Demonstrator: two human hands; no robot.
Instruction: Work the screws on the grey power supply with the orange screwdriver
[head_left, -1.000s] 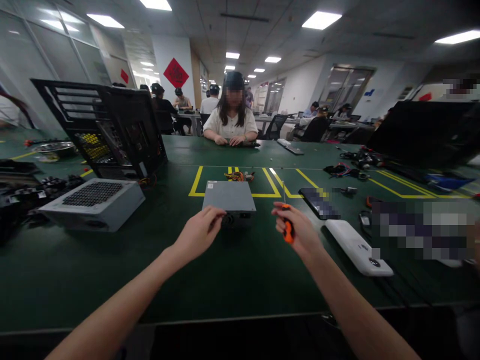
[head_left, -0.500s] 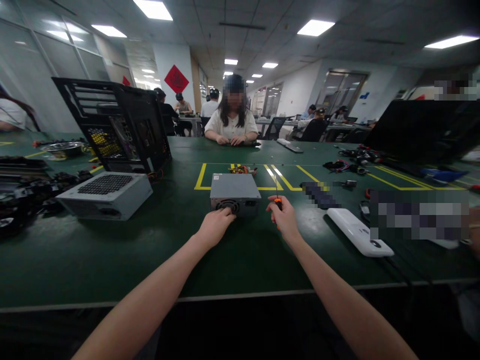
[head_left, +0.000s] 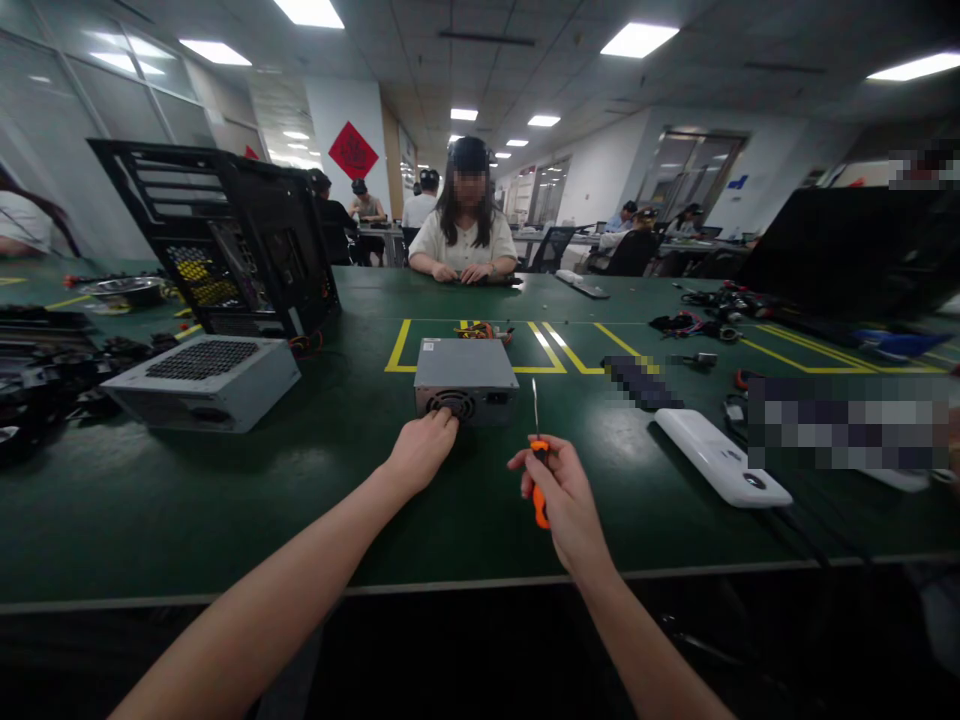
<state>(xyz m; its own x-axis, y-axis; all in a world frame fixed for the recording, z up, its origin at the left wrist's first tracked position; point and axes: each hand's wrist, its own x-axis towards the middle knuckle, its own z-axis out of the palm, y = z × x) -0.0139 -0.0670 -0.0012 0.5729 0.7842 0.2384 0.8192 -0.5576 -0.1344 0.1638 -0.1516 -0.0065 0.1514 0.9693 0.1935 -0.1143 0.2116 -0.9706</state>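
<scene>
At 7 o'clock: left hand (head_left: 426, 452) with fingers bent against fan grille (head_left: 454, 397); firmness of grip not determinable. At dial centre: gray power supply unit (head_left: 465, 364) on table (head_left: 360, 375), closed, with no visible disassembly. At 5 o'clock: orange screwdriver (head_left: 539, 446), grasped in fingers of right hand (head_left: 568, 490), not yet engaged.

Stretches as a green table (head_left: 480, 515) with yellow lines (head_left: 400, 345); bears a grey power supply (head_left: 469, 365) midway, a second unit (head_left: 232, 390) at left beside a black computer case (head_left: 292, 265); carries a white device (head_left: 709, 455) and tangled cables (head_left: 694, 323) at right.
</scene>
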